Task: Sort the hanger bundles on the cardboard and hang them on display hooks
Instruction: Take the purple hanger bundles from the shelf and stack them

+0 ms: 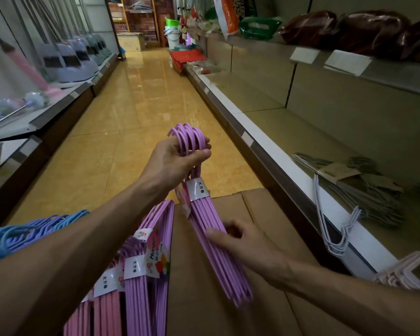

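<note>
The left hand (174, 163) grips the hooks of a purple hanger bundle (214, 241); the right hand (243, 246) holds its lower bars, its fingertips hidden behind them, above the cardboard (264, 214).

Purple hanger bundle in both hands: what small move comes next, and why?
Probably lift the purple bundle clear of the cardboard. The left hand already grips its hook ends, the right hand steadies the lower bars, and no display hook is in view yet.
</note>
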